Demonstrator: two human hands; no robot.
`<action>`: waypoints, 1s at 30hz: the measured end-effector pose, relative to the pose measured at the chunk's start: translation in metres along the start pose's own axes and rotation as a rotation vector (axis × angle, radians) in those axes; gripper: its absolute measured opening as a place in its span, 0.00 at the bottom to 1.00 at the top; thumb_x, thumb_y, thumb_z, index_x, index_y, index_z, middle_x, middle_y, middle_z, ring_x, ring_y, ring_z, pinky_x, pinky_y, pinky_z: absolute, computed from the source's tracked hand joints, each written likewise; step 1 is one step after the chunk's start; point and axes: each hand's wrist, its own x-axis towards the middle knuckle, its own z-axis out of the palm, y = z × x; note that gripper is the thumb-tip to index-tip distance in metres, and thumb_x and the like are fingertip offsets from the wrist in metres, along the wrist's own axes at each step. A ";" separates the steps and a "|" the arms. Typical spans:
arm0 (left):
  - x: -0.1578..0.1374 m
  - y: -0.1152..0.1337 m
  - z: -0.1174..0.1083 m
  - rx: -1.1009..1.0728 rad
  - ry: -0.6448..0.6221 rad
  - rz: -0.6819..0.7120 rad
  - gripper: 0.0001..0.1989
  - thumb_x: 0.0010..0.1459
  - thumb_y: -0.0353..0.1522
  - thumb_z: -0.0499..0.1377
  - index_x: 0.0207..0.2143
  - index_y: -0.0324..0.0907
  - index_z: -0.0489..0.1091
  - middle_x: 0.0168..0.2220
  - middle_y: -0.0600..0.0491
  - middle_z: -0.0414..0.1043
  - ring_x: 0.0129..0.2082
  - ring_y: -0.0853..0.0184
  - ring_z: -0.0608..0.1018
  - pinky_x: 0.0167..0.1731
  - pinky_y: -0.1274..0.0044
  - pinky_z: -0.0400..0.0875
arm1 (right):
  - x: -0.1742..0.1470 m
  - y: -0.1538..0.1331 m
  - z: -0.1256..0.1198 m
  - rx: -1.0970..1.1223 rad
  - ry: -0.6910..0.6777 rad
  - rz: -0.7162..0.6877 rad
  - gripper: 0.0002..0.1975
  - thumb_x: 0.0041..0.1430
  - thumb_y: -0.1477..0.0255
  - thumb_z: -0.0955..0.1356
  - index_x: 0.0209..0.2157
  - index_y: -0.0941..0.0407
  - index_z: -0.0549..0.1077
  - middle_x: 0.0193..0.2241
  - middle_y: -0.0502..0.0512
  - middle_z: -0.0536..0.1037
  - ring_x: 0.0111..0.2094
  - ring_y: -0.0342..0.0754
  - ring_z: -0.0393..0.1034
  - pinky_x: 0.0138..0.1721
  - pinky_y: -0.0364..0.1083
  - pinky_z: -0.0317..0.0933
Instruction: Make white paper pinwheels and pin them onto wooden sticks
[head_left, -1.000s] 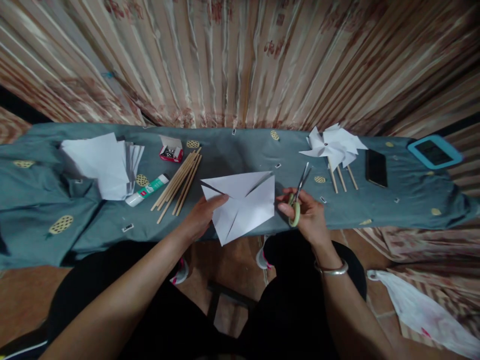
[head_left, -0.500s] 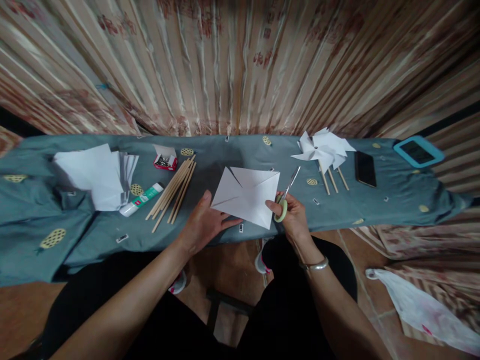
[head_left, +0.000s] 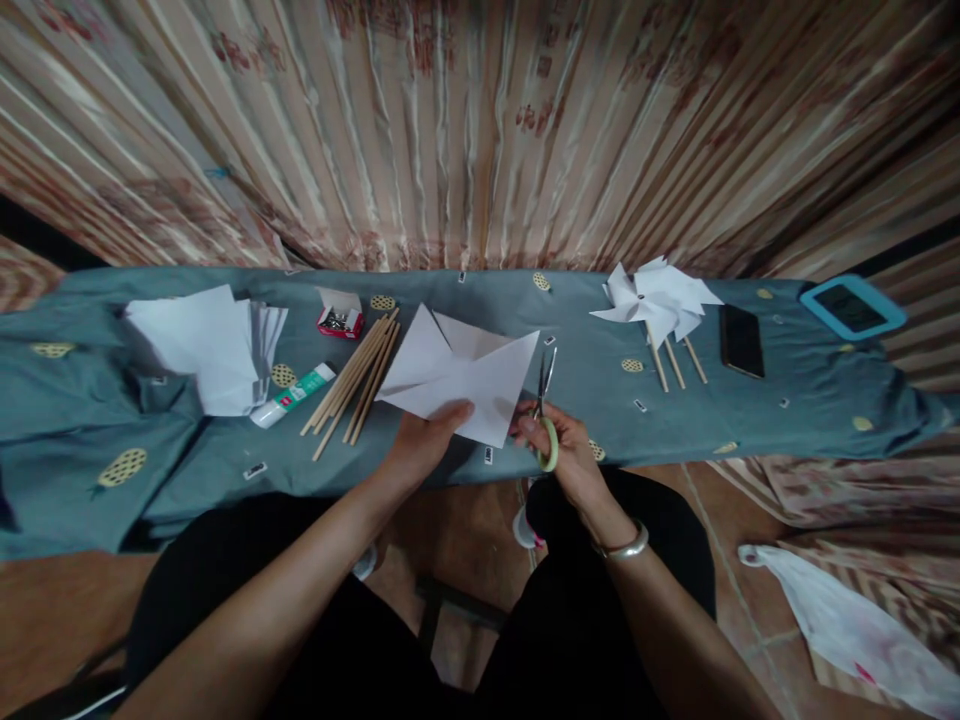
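A white paper square (head_left: 480, 385) with slits cut in from its corners is held over the front of the table. My left hand (head_left: 429, 440) grips its near edge, thumb on top and fingers hidden beneath. In my right hand (head_left: 562, 440) are scissors (head_left: 550, 440) with pale green handles, blades pointing away from me and slightly apart. The scissors are just right of the paper's right corner. Whether the right fingertips touch the paper, I cannot tell.
Left of the paper lie wooden sticks (head_left: 349, 385), a glue stick (head_left: 292, 395), a red box of metal pins (head_left: 340, 315) and stacked white paper (head_left: 199, 345). Rightward are paper pinwheels (head_left: 652, 300) on sticks, a phone (head_left: 742, 340) and a blue-framed device (head_left: 853, 306). A curtain (head_left: 465, 140) hangs behind.
My left hand has moved from the paper's left edge onto its near edge, thumb on top. The paper has turned and shifted left. My right hand no longer pinches it, keeping the scissors.
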 end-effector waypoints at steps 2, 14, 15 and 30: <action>0.006 0.006 -0.007 0.057 0.032 0.104 0.17 0.45 0.36 0.66 0.39 0.43 0.74 0.39 0.48 0.80 0.46 0.54 0.79 0.56 0.61 0.68 | -0.006 -0.001 -0.004 -0.045 -0.181 0.050 0.23 0.51 0.51 0.72 0.37 0.55 0.74 0.27 0.51 0.78 0.26 0.43 0.68 0.31 0.44 0.63; 0.013 0.013 -0.016 0.100 0.072 0.212 0.13 0.47 0.37 0.66 0.35 0.41 0.73 0.36 0.48 0.80 0.46 0.56 0.79 0.54 0.63 0.71 | -0.022 -0.001 -0.001 -0.107 -0.557 0.166 0.25 0.54 0.51 0.71 0.41 0.59 0.72 0.31 0.55 0.77 0.31 0.45 0.70 0.33 0.44 0.63; 0.014 0.011 -0.015 0.100 0.076 0.216 0.14 0.46 0.37 0.66 0.35 0.41 0.73 0.36 0.48 0.80 0.45 0.56 0.79 0.53 0.63 0.72 | -0.021 -0.001 0.000 -0.104 -0.553 0.167 0.25 0.53 0.51 0.71 0.41 0.59 0.72 0.31 0.55 0.77 0.31 0.45 0.70 0.33 0.44 0.63; 0.011 0.007 -0.006 0.062 0.063 0.159 0.14 0.44 0.38 0.66 0.34 0.43 0.74 0.36 0.49 0.80 0.43 0.55 0.80 0.51 0.64 0.72 | -0.020 -0.007 0.000 -0.148 -0.531 0.142 0.24 0.53 0.51 0.71 0.39 0.59 0.74 0.29 0.53 0.77 0.29 0.43 0.69 0.31 0.43 0.63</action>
